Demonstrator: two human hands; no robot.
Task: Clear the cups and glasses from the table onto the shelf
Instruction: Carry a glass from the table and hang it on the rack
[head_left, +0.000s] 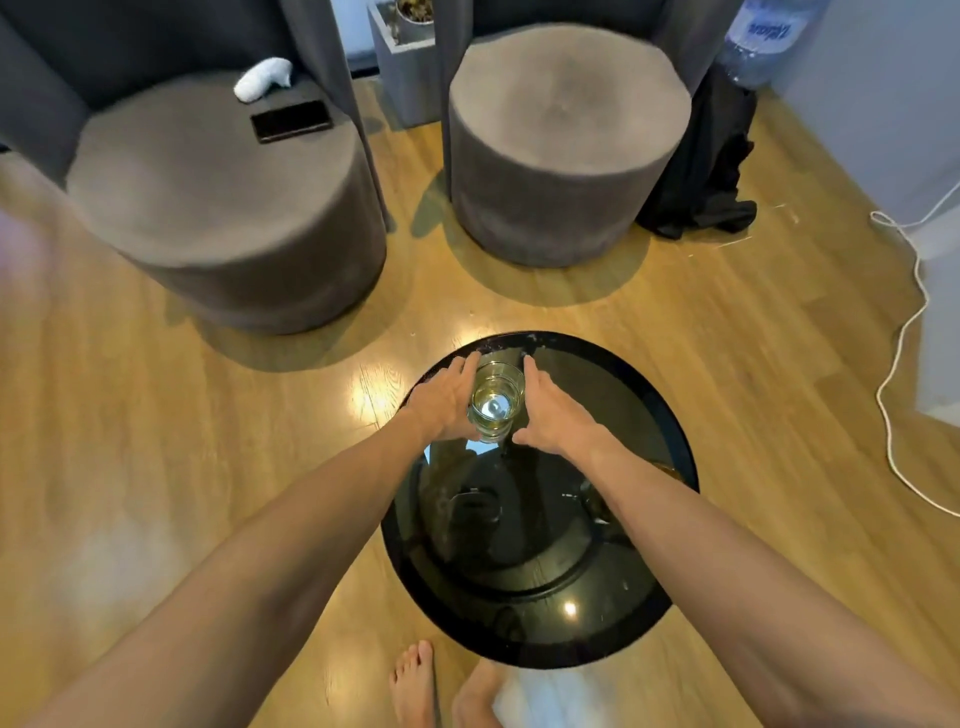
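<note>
A clear glass (496, 401) stands upright near the far edge of a round black tabletop (613, 519). The left hand (447, 399) and the right hand (553, 410) flank it, fingers extended and open, cupped close against its sides; actual contact cannot be told. Beyond the tabletop, two grey round seats (569, 140) rest on the wooden floor (208, 441).

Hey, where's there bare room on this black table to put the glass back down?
Most of the round black table is bare: the whole near half toward the feet, and the right side. Only the far edge is crowded, where the left hand and right hand flank the glass.
</note>
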